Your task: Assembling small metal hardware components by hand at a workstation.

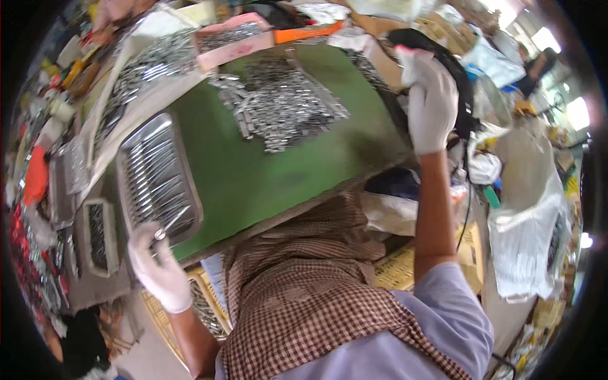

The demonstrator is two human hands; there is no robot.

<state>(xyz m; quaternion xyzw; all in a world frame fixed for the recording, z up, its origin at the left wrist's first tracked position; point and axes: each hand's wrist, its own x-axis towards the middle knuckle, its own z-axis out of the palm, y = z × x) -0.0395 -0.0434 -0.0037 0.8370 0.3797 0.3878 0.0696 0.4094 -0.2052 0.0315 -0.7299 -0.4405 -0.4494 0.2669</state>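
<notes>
A slim metal rod [175, 220] slants over the low end of a steel tray [184, 229], between 8 and 9 o'clock from the middle of the view. The left hand [155, 266], white-gloved at 8 o'clock, appears to grasp it by a shiny round end between thumb and fingers. Inside the tray, which lies at 9 o'clock, a row of rods [152, 171] sits side by side down most of its length, while the end nearest the person looks barer.

I judge the laying-out in the tray to be well along, with room left for a few more pieces. The pile of small metal pieces [288, 104] at 12 o'clock on the green tabletop [253, 196] is mostly loose and heaped, so that part looks hardly sorted. Whether those pieces match the rods is too small to tell.

The right hand [432, 95] is raised at 2 o'clock, well apart from the tray, its fingers blurred; I cannot tell whether it holds anything. Farther out, a pink box [237, 58] at 11 o'clock and a big heap of metal parts [139, 69] at 10 o'clock suggest plenty of stock remains.
</notes>
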